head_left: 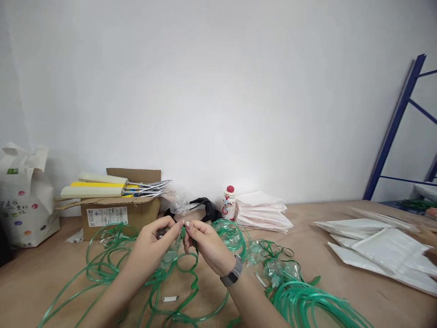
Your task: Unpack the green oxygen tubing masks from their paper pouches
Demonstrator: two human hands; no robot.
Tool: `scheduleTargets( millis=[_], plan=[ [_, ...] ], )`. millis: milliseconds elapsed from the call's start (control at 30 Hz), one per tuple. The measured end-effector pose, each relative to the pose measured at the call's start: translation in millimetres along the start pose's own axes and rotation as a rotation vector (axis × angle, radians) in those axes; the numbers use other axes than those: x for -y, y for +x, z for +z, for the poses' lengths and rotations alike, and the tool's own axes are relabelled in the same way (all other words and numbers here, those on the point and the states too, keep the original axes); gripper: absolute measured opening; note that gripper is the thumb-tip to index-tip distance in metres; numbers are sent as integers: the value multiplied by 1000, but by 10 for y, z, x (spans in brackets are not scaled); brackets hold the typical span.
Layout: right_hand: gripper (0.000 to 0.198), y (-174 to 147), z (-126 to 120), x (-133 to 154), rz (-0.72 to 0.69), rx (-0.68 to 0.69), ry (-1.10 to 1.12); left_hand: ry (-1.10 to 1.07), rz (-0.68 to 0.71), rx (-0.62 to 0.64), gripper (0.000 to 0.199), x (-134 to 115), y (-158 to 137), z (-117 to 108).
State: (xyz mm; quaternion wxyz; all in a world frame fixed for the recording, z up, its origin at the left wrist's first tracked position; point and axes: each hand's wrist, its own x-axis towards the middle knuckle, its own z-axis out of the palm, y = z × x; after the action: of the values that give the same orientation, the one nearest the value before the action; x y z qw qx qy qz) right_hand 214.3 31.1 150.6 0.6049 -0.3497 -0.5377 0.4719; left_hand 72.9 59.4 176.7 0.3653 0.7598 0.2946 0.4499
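Observation:
My left hand and my right hand meet in the middle, thumbs and forefingers pinched almost tip to tip. Between them is the end of a green elastic strap, which dangles in a curl below my right hand. Partly behind my left fingers is a clear oxygen mask, its edge hidden by the hand. Loops of green tubing lie under and around both forearms. On the table below my hands lies a small white strip. My right wrist wears a watch.
Further clear masks with green straps and a coiled bundle of green tubing lie at right. White packets are stacked beyond, near another person's hand. Behind stand a cardboard box, a bottle and paper sheets.

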Motion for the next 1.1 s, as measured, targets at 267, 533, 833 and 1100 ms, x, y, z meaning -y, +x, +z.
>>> scheduleTargets(
  millis=[267, 533, 833, 1100],
  plan=[
    [37, -2, 29, 30, -51, -47, 1, 64, -37, -203, 39, 72, 80, -149],
    [33, -29, 53, 60, -57, -42, -3, -19, -54, -275, 39, 156, 101, -344],
    [37, -69, 104, 117, -34, 6, -22, 92, -11, -261, 39, -16, 29, -356],
    [42, -49, 53, 88, 53, 100, -54, -31, -9, -155, 40, -81, -50, -277]
  ],
)
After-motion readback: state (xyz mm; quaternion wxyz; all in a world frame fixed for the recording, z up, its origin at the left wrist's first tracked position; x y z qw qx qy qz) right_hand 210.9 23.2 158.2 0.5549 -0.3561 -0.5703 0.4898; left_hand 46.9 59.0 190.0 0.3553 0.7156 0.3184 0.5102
